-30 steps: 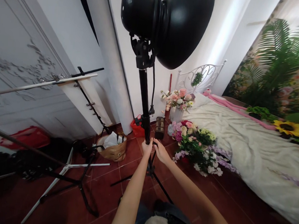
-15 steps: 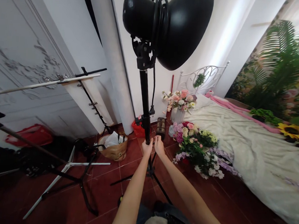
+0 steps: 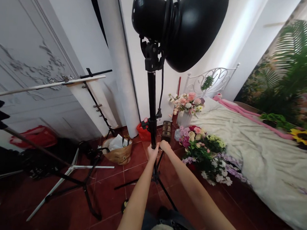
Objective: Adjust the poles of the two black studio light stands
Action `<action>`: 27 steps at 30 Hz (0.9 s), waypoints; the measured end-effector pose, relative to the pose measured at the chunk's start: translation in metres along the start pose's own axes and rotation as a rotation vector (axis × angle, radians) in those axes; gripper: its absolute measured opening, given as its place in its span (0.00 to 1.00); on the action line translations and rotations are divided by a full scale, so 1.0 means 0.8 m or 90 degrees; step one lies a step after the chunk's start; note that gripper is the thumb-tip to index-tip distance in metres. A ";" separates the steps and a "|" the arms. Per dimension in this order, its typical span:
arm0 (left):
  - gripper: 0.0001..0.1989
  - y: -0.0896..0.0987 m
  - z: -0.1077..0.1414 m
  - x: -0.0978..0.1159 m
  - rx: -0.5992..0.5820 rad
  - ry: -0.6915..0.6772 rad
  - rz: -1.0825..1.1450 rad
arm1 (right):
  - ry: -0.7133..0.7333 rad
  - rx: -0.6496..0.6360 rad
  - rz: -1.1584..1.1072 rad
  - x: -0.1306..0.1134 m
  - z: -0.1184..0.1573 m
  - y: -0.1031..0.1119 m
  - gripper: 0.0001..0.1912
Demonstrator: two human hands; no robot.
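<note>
Light stand (image 3: 151, 97) is already carrying lamp (image 3: 197, 36) on top, left fingers (image 3: 157, 146) clasping it lower, right fingers (image 3: 163, 143) unclear, work seemingly unfinished.

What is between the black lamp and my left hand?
In the head view, the black stand pole, with a plug hanging beside it.

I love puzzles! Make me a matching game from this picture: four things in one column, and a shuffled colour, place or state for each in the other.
1. Left hand
2. Lamp
3. Sunflower
4. Woven basket

A. Yellow with a dark centre
B. On the floor tiles
C. Wrapped around a black pole
D. Black, with a cord wound around it

Pairs: 1-C; 2-D; 3-A; 4-B
</note>
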State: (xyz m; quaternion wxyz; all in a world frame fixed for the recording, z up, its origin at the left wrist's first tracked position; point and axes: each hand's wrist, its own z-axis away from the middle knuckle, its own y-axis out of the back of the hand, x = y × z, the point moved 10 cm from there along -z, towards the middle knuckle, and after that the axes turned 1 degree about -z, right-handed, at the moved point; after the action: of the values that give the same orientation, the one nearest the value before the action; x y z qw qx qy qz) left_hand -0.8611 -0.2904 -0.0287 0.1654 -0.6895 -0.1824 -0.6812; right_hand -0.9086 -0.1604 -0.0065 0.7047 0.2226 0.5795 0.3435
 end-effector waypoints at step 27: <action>0.17 -0.002 0.005 0.014 -0.029 -0.016 -0.001 | 0.411 0.045 -0.204 0.023 0.049 -0.005 0.19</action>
State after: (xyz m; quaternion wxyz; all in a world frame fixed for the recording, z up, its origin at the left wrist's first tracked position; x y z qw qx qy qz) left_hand -0.8585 -0.2871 -0.0175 0.1468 -0.7016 -0.1697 -0.6763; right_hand -0.8679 -0.1460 -0.0130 0.5223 0.0334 0.8111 0.2611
